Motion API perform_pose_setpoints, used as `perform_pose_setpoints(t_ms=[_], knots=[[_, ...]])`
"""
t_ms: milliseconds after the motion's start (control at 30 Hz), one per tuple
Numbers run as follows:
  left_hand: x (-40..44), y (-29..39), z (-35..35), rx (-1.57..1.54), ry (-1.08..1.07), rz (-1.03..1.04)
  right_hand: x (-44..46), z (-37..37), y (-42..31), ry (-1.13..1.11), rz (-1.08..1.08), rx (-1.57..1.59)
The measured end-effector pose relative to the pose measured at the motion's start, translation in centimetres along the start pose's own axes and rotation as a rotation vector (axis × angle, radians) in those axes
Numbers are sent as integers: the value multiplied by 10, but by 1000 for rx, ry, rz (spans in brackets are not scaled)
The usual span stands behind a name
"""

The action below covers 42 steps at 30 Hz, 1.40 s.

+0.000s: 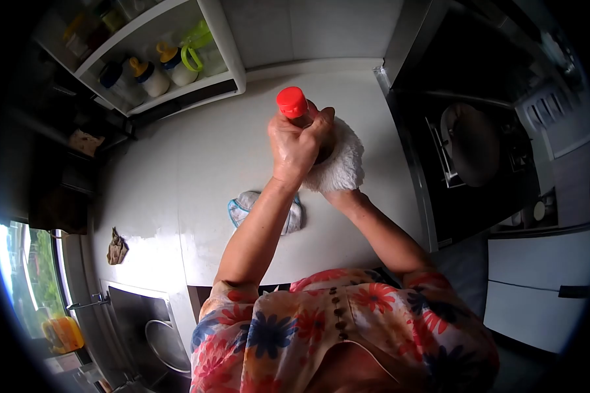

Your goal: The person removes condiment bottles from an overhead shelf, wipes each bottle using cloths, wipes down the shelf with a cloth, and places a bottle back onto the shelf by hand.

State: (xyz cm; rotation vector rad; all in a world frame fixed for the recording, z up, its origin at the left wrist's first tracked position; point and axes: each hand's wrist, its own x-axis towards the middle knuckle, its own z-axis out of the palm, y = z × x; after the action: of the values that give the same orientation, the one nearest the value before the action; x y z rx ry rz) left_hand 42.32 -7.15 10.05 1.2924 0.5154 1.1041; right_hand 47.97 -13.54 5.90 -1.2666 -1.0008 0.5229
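Note:
A bottle with a red cap (292, 102) is held up over the counter (223, 150), its body mostly hidden by my hands. My left hand (294, 147) is closed round the bottle just below the cap. Against the bottle's right side lies a fluffy white cloth (346, 157), and my right hand (339, 195) is mostly hidden beneath it, so its fingers cannot be made out. Under my left forearm, a folded grey-white cloth with blue edging (244, 204) rests on the counter.
A shelf (241, 59) with bottles stands at the back left. The stove with a dark pan (472, 144) is on the right. At lower left are a sink (134, 314) and a small brown cloth (117, 249). A window is at far left.

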Motion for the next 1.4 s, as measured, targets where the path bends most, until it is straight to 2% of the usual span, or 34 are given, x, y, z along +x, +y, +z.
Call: perform_pose_setpoints(t_ms=[67, 100, 200, 300, 333, 400, 500, 567, 600, 633, 700, 767, 800, 900, 933, 1033, 1067, 1167, 1267, 1367, 1400], knots=[[0, -7, 5, 2, 91, 13, 4, 1, -3, 52, -50, -182], [1, -4, 4, -11, 63, -2, 6, 1, -4, 79, -76, -275], [1, 7, -5, -53, -40, -56, 12, -19, -23, -219, -128, -255], [1, 20, -13, -132, -213, -127, 21, -50, -15, -489, 82, 90], [2, 25, -14, -179, -284, -156, 24, -56, -8, -515, 39, 116], [3, 30, -13, -278, -403, -211, 20, -72, 18, -555, 113, 307], [6, 31, -6, -296, -412, -265, 20, -78, 34, -588, 194, 511], [10, 30, -5, -203, -315, -236, 25, -74, 32, -588, 206, 526], [11, 28, -6, -205, -265, -227, 29, -73, 26, -573, 295, 401], [12, 24, -6, -207, -216, -222, 31, -69, 25, -583, 363, 413], [16, 11, -5, -74, -135, -163, 32, -58, 20, -541, 70, 30], [20, 1, -4, 68, -52, -122, 38, -39, 1, -463, -107, -305], [23, 0, -5, 13, -29, -135, 39, -30, -5, -421, -196, -472], [26, 0, -12, -94, 3, -163, 20, -17, 12, -149, -45, -267], [26, 2, -14, -90, -11, -161, 14, -19, 13, -193, 27, -488], [28, 15, -20, -108, 4, -170, -1, -20, -3, -205, 87, -701], [29, 20, -21, -128, 11, -177, -3, -20, -8, -225, 172, -733], [33, 29, -25, -177, -20, -175, -11, -29, -1, -226, 149, -606], [39, 37, -31, -222, -75, -179, -16, -48, 10, -413, -42, -677], [40, 52, -30, -261, -137, -172, -28, -52, 14, -322, 504, 370], [40, 57, -28, -278, -142, -167, -29, -52, 20, -318, 599, 721]])
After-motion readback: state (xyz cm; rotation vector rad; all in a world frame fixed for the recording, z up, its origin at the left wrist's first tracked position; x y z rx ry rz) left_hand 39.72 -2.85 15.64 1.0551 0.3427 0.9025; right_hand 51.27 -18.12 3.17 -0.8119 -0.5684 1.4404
